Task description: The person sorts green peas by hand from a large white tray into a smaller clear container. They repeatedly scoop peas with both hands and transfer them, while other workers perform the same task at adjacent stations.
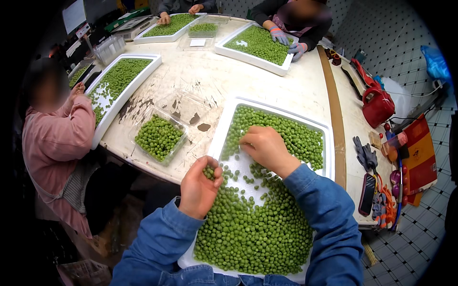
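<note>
A white foam tray (222,137) before me holds loose green peas (250,232). They lie thick near my body and along the far side, with bare tray floor between. Over the tray's left edge, my left hand (202,186) is cupped, palm up, around several peas (208,173). My right hand (266,146) reaches over the far peas with its thumb and fingertips close together. Whether a pea is pinched there is hidden. Left of the tray stands a clear plastic clamshell box (173,153), its lid (184,102) folded back, with peas inside.
Three other people sit around the table (200,77) with their own pea trays (125,85). One wears grey gloves (298,50). A second clamshell (202,34) stands at the back. Right of a brown strip (336,143) lie a red jug (378,103), a phone (367,195) and gloves (365,155).
</note>
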Demonstrator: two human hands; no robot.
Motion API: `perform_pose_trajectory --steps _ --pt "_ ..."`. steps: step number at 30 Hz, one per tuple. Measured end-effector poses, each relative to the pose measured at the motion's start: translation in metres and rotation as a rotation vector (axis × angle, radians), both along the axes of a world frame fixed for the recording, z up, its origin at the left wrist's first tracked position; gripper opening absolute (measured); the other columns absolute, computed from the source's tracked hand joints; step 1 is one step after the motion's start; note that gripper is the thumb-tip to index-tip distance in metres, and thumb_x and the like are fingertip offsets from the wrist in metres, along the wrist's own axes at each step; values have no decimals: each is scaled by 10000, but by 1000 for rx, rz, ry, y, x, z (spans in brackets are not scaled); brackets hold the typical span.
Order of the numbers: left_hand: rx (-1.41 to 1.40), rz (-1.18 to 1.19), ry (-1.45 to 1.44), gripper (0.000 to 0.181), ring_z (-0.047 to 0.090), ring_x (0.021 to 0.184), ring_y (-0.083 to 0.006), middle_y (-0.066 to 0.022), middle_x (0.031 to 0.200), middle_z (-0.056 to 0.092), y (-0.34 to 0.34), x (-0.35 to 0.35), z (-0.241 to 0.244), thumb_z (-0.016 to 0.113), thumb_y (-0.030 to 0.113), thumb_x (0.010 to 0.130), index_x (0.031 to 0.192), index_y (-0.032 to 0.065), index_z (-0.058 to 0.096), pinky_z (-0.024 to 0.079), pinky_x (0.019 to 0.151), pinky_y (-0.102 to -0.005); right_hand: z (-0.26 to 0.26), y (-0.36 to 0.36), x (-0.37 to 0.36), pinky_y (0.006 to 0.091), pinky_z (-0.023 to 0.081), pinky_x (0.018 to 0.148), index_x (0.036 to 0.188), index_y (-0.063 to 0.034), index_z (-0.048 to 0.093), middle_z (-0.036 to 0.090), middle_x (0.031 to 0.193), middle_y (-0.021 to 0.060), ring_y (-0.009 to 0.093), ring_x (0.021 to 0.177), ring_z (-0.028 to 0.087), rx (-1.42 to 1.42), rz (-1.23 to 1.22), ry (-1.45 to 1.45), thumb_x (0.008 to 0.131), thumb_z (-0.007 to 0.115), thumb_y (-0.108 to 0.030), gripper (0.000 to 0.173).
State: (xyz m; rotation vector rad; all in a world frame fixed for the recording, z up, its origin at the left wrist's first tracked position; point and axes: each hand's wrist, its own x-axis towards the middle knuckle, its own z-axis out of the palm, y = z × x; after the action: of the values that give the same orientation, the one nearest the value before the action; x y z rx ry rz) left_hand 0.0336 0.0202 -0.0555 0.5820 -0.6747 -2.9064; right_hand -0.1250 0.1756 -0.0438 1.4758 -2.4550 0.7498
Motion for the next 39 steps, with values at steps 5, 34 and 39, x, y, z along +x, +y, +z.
perform_pose_trajectory --steps 5,34,39 --pt "11 -30 14 145 497 779 -176 -73 957 520 0 0 -1 482 184 1001 1018 42 502 414 626 -283 -11 -13 -5 352 431 680 714 -107 687 583 713 31 239 715 589 86 45 164 737 681 -131 34" --pt "91 -266 -16 212 523 923 -212 -94 1025 509 7 -2 -3 462 163 1004 1127 -2 514 473 792 -300 -16 -25 -15 400 433 705 734 -100 640 592 745 55 278 777 594 111 -5 165 757 660 -130 43" --pt "84 -268 -4 233 532 962 -223 -98 1053 512 8 -2 -7 459 161 1006 1156 -12 506 486 842 -316 -14 -17 -13 422 456 701 773 -84 631 607 760 77 299 775 598 164 -56 116 754 655 -104 36"
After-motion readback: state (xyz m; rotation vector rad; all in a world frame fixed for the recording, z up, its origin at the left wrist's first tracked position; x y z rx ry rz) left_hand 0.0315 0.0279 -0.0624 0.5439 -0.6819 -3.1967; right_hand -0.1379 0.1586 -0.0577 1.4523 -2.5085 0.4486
